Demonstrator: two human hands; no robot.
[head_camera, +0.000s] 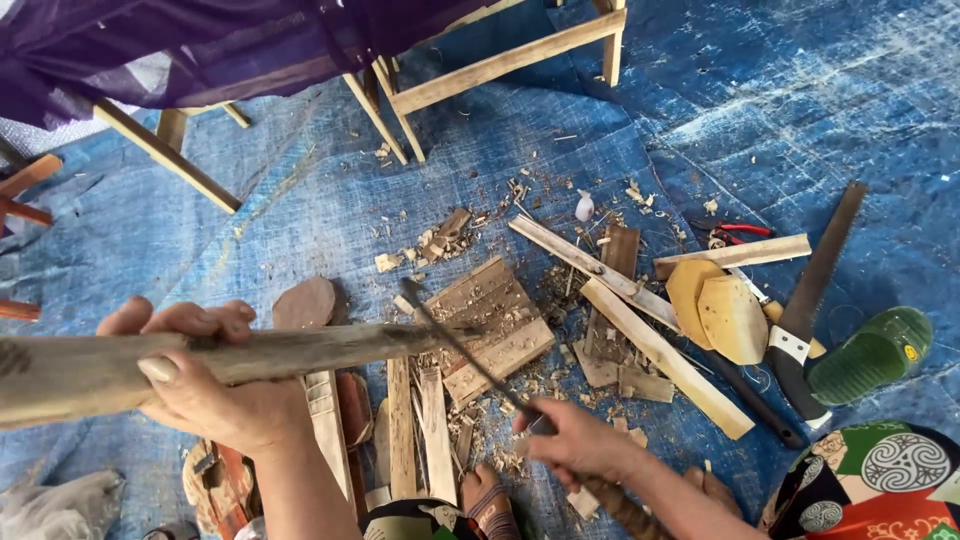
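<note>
A blue tarpaulin (800, 100) covers the whole ground, dusty and strewn with wood chips. At the far side stand pale wooden frames (500, 60), partly draped on the left with dark purple cloth (200, 40).

Across the near left runs a long, rough wooden pole (300, 350), lying almost level and tapering to the right. The left hand (205, 385) wraps around it from below, fingers clenched over the top and thumb across the front. The pole's thin end hangs above a slatted wooden block (495, 325) in the middle of the tarpaulin.

The right hand (575, 440), near centre, grips the handle of a long dark blade (460, 345), fingers closed tight around it. The blade slants up and left, its tip touching the pole's thin end.

To the right lie long pale wood strips (660, 350), two flat yellowish wood pieces (715, 310), and a handsaw (815, 300) with a black handle. A green sandal (870, 355) sits just beside the saw. Farther off are small red-handled pliers (735, 232).
</note>
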